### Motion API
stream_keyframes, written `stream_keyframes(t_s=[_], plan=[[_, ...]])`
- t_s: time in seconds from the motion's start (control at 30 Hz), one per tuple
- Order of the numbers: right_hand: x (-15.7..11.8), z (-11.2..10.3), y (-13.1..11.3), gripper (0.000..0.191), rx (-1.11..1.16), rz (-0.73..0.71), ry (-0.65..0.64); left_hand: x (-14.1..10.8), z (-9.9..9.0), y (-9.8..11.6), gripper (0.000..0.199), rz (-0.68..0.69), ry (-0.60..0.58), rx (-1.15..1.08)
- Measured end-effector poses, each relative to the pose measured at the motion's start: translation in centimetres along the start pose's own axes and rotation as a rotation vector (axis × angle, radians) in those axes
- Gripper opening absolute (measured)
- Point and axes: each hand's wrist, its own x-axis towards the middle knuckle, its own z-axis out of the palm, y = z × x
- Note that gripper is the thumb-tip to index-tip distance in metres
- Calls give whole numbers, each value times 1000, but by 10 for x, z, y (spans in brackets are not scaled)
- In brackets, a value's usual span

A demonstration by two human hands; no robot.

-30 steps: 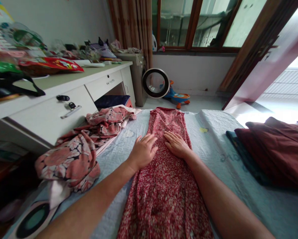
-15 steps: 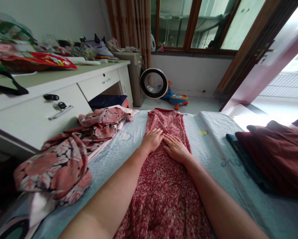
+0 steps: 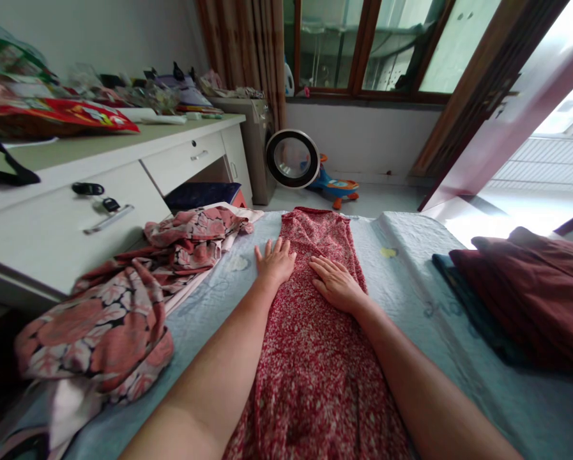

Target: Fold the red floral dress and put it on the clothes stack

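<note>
Red speckled garment (image 3: 315,358) lies under the fingers, its long axis running from twelve o'clock, the far end, to six, toward the wearer. The right hand (image 3: 336,284) rests wholly on it, fingers open, flat and close together, nearer its midline. The left hand (image 3: 275,263), fingers open and spread, straddles its nine o'clock edge and reaches a little nearer the far end; neither grips anything. Around the garment is a pale blue sheet (image 3: 401,281). Farther out, crumpled floral fabric (image 3: 118,319) lies toward eight to nine o'clock, dark folded clothes (image 3: 530,287) at three, and an open round washer door (image 3: 293,158) near twelve, beyond the sheet.
</note>
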Motion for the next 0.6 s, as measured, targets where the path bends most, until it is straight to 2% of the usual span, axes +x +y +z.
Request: stream_keyframes(t_s=[0.07, 0.13, 0.17, 0.23, 0.3, 0.37, 0.43, 0.6], plan=[[0, 0, 0, 53, 0, 4, -1, 0, -2, 2, 46, 34, 139, -13], [1, 1, 0, 53, -1, 6, -1, 0, -3, 7, 44, 170, 266, -63], [1, 1, 0, 53, -1, 6, 0, 0, -3, 10, 44, 261, 292, -104], [1, 1, 1, 53, 1, 3, 3, 1, -1, 15, 44, 414, 248, -189], [1, 2, 1, 52, 4, 1, 10, 0, 4, 18, 44, 469, 133, -228], [1, 2, 1, 52, 3, -1, 18, -1, 8, 18, 43, 455, 31, -199], [1, 2, 0, 52, 0, -2, 18, -3, 10, 16, 43, 431, -23, -140], [0, 2, 0, 53, -2, 2, 11, -7, 5, 14, 49, 327, -43, -38]])
